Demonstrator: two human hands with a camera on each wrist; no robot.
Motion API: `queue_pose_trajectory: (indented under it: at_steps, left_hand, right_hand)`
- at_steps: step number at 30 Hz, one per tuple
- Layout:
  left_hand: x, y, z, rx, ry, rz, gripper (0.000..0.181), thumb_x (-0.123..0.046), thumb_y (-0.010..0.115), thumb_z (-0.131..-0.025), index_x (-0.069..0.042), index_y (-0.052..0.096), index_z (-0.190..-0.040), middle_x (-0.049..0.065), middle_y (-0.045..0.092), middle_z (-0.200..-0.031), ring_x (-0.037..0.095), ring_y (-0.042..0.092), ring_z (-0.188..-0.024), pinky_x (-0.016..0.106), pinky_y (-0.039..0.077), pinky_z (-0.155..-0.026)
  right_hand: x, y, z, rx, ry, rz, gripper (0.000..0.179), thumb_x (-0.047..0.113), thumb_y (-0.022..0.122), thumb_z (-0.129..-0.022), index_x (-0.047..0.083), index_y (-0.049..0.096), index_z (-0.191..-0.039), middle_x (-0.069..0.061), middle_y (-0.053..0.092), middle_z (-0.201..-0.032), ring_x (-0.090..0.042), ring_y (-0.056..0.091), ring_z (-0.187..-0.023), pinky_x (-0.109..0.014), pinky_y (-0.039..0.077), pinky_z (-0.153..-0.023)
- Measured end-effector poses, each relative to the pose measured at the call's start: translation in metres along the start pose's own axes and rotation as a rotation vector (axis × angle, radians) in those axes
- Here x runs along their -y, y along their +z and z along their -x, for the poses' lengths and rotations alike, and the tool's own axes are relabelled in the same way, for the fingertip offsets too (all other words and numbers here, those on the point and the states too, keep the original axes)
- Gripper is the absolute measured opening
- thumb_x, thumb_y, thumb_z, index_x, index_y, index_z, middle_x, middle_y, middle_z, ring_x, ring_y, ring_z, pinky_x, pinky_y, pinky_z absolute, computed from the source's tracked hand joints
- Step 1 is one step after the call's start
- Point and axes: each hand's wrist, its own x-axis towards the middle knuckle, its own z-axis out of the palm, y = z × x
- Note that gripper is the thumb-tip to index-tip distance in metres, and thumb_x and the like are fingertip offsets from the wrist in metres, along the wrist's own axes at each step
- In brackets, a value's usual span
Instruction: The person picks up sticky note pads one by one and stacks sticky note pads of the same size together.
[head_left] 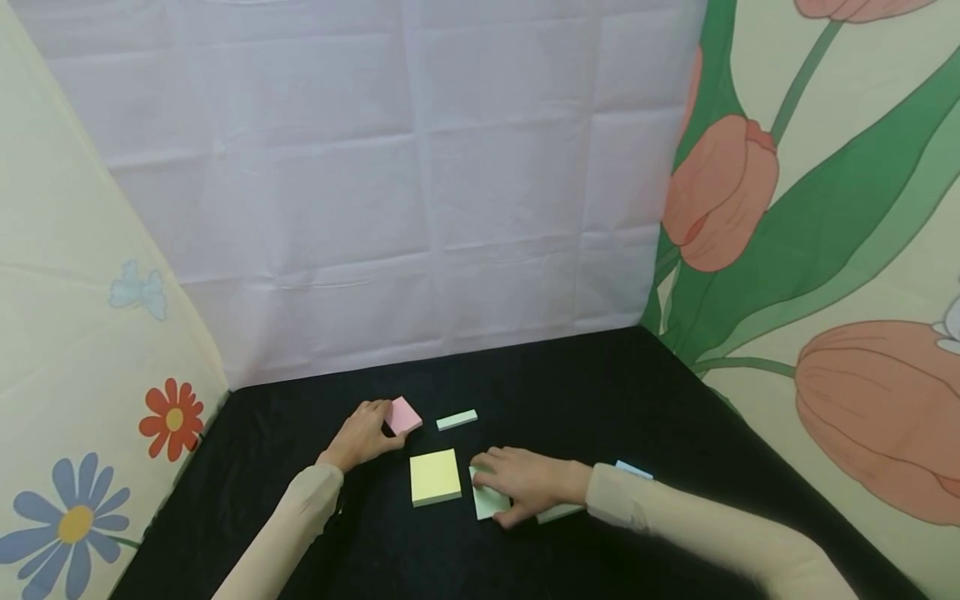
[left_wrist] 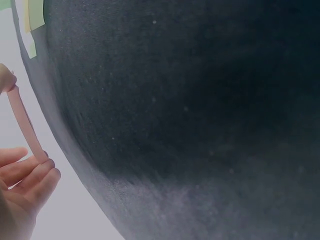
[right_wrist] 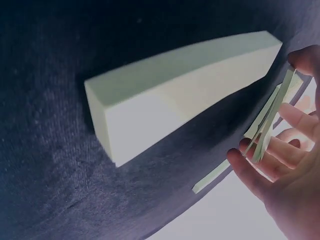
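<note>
Cream cloth (head_left: pixel 60 275) printed with blue and red flowers slopes down the left side, meeting a matte black cloth (head_left: pixel 390 558) spread flat as the work surface. The left hand (head_left: pixel 365 435) pinches a pink pad (head_left: pixel 405 415), square and flat-sided, by opposite edges between thumb and fingertips; the pad sits within the span of the grip. Just right of it lies a slim, pale green strip (head_left: pixel 457 420), with a smooth yellow pad (head_left: pixel 435 477), thick and square, nearer the wearer. Next, the right hand (head_left: pixel 528 481) holds a pale green pad (head_left: pixel 489 502) between thumb and fingers, partly covering it. Beneath that wrist rests a chunky green block (head_left: pixel 560 512); beyond the sleeve, a light blue piece (head_left: pixel 633 469) peeks out.
</note>
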Motion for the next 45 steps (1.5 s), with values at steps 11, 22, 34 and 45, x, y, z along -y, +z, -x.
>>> queue_pose_trajectory:
  at_steps: [11, 22, 34, 45]
  left_hand:
    - [0.002, 0.003, 0.001, 0.005, 0.004, 0.007, 0.064, -0.037, 0.075, -0.084, 0.002, 0.056, -0.131, 0.020, 0.059, -0.128, 0.032, 0.054, -0.109, 0.048, 0.046, -0.096]
    - [0.005, 0.003, 0.002, 0.017, -0.013, 0.010, 0.064, -0.036, 0.076, -0.084, 0.002, 0.056, -0.130, 0.019, 0.059, -0.128, 0.031, 0.053, -0.110, 0.049, 0.045, -0.097]
    - [0.007, 0.003, 0.004, 0.015, -0.012, 0.006, 0.064, -0.037, 0.076, -0.084, 0.002, 0.056, -0.130, 0.020, 0.059, -0.129, 0.032, 0.053, -0.110, 0.050, 0.045, -0.097]
    - [0.009, 0.005, 0.003, 0.016, -0.020, 0.003, 0.064, -0.037, 0.075, -0.084, 0.003, 0.056, -0.131, 0.019, 0.059, -0.128, 0.032, 0.053, -0.110, 0.049, 0.045, -0.098]
  right_hand:
    - [-0.010, 0.002, -0.005, 0.047, 0.067, -0.062, 0.044, 0.046, 0.065, -0.091, 0.020, 0.055, -0.124, -0.008, 0.047, -0.141, -0.017, 0.049, -0.118, -0.032, 0.046, -0.093]
    - [-0.014, 0.004, -0.009, 0.059, 0.091, -0.077, 0.044, 0.045, 0.067, -0.090, 0.020, 0.056, -0.125, -0.007, 0.047, -0.142, -0.016, 0.048, -0.116, -0.029, 0.047, -0.090]
    - [-0.022, 0.006, -0.014, 0.084, 0.139, -0.151, 0.060, 0.043, 0.067, -0.091, 0.012, 0.053, -0.139, -0.006, 0.048, -0.141, -0.016, 0.049, -0.117, -0.029, 0.047, -0.093]
    - [-0.025, 0.010, -0.013, 0.093, 0.187, -0.187, 0.068, 0.045, 0.066, -0.092, 0.005, 0.049, -0.143, -0.005, 0.048, -0.141, -0.012, 0.047, -0.118, -0.026, 0.044, -0.096]
